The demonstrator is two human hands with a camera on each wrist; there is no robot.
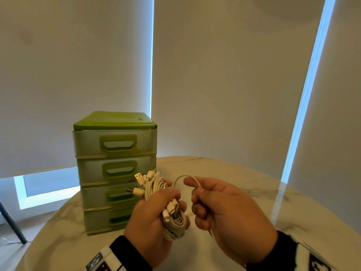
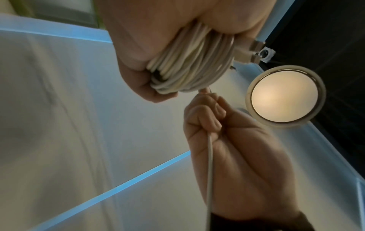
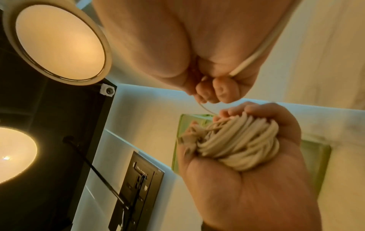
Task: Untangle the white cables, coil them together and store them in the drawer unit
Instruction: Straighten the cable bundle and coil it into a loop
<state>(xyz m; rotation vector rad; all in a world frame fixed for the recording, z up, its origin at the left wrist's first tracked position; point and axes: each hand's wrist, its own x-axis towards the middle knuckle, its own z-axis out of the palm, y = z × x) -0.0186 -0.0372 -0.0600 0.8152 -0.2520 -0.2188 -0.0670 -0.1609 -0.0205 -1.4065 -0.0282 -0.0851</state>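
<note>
The green drawer unit (image 1: pixel 115 169) stands on the counter (image 1: pixel 254 184) with all four drawers closed, contents hidden. Above the counter, the left hand (image 1: pixel 150 220) has its fingers clenched round the coiled white cables (image 1: pixel 172 216). The right hand (image 1: pixel 228 208) pinches one loose strand (image 1: pixel 180 178) running from the coil.

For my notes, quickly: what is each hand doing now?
Left hand: closed around the coiled cables.
Right hand: closed on one loose cable from the bundle.
</note>
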